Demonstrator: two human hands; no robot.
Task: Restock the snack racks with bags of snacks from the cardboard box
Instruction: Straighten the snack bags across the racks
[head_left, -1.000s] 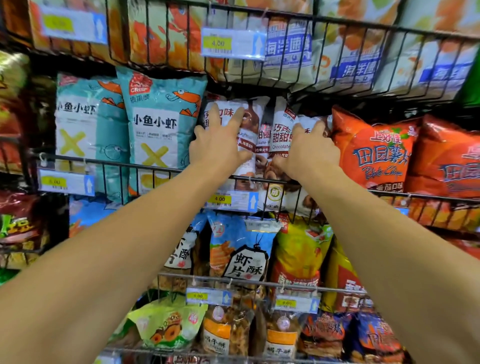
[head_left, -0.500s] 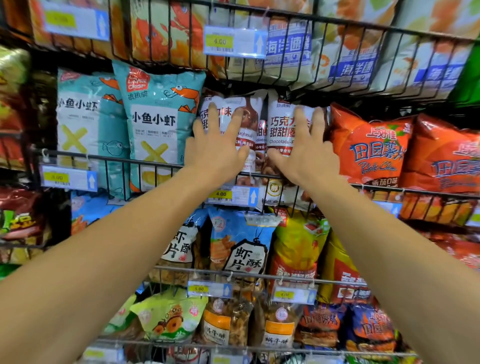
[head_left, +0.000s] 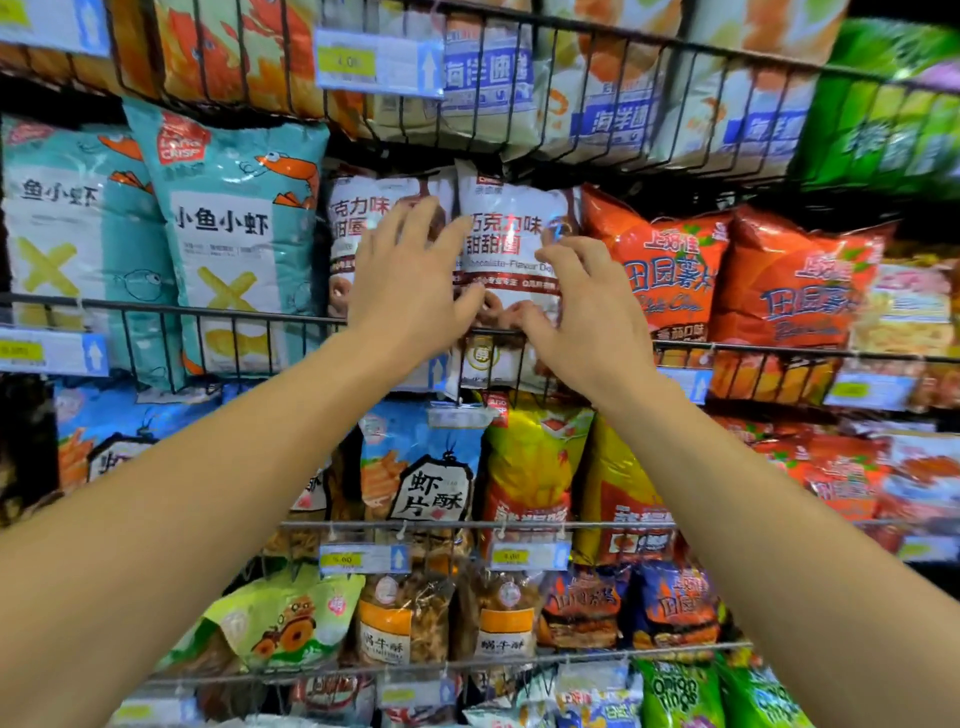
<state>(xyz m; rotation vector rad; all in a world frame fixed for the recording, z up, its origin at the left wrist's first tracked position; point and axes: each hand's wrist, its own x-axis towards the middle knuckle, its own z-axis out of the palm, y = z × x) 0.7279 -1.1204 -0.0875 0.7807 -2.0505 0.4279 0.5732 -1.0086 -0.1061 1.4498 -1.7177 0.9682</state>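
Two white chocolate-ring snack bags stand side by side in the middle wire rack (head_left: 218, 313). My left hand (head_left: 410, 283) lies with spread fingers over the left white bag (head_left: 358, 218) and the edge of the right white bag (head_left: 511, 228). My right hand (head_left: 587, 312) touches the front of the right white bag with loosely bent fingers, its thumb near the rack's front rail. Neither hand wraps around a bag. The cardboard box is out of view.
Teal fish-and-shrimp bags (head_left: 234, 234) fill the rack to the left and orange potato chip bags (head_left: 670, 270) to the right. A wire basket (head_left: 519, 104) of bags hangs just above. Lower racks hold blue, yellow and green snack bags with price tags.
The right white bag now stands upright and further forward. My left hand has slid right toward it. My right hand's fingers have bent and dropped lower on the bag.
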